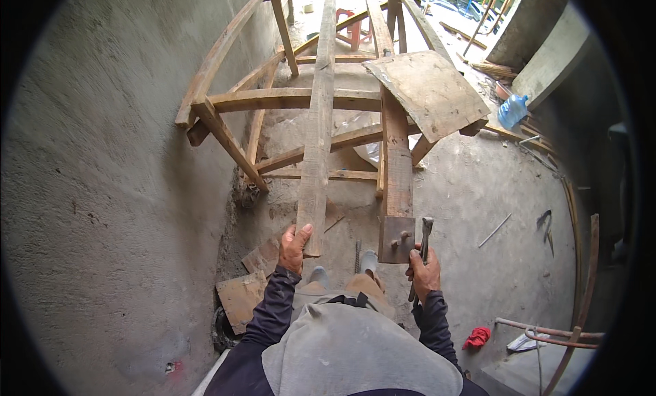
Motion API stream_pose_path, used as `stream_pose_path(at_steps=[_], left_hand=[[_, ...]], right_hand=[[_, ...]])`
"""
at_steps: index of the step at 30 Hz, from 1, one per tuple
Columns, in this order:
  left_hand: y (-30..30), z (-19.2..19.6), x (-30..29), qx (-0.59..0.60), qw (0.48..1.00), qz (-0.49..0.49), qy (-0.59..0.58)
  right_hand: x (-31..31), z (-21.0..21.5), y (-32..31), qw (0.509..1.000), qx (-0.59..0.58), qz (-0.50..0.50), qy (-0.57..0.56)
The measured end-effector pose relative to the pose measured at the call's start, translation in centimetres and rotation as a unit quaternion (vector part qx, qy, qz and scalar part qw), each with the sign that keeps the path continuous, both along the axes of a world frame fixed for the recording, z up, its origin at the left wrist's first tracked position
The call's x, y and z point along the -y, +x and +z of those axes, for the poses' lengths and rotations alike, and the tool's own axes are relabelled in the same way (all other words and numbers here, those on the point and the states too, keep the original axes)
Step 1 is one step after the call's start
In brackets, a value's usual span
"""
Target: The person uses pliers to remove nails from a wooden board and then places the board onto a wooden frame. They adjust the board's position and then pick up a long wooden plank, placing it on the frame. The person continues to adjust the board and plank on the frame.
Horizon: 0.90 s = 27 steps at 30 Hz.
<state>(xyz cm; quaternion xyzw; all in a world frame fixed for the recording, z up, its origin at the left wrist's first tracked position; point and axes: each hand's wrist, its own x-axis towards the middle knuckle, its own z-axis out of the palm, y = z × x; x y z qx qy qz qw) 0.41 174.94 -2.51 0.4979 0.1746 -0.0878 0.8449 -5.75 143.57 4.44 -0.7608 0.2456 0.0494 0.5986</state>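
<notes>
My left hand (pixel 292 251) is closed around the near end of a long pale wooden plank (pixel 316 157), which runs away from me over a timber frame (pixel 273 99). In my right hand (pixel 426 274) is a dark bar-shaped metal hand tool (pixel 426 233) with a thicker head, held upright with its lower end poking out below the fist. Just left of it, a square steel plate (pixel 388 251) with short pins is fixed at the near end of a brown timber beam (pixel 397 170). My right fingers come close to the plate's edge; I cannot tell whether they touch.
A worn flat board (pixel 434 95) rests across the frame's right side. Along the left stands a rough grey wall (pixel 123 177). Wood scraps (pixel 242 300) lie by my feet. On the right are a blue water jug (pixel 512 112), a red cloth (pixel 477 338) and curved metal bars (pixel 577 328).
</notes>
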Motion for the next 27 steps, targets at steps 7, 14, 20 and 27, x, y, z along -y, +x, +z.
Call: stream_pose_path(at_steps=[7, 14, 20, 27], left_hand=[[-0.1, -0.8, 2.7, 0.018, 0.996, -0.038, 0.083], [0.2, 1.3, 3.2, -0.009, 0.991, -0.089, 0.096], [0.5, 1.3, 3.2, -0.006, 0.991, -0.090, 0.101], [0.0, 3.5, 1.7, -0.013, 0.985, -0.078, 0.153]], right_hand=[[0.1, 0.0, 0.3, 0.999, 0.001, 0.019, -0.026], [0.0, -0.7, -0.4, 0.997, 0.032, 0.013, -0.068], [0.3, -0.8, -0.2, 0.998, 0.023, 0.029, -0.043], [1.7, 1.4, 0.7, 0.998, -0.004, 0.026, 0.050]])
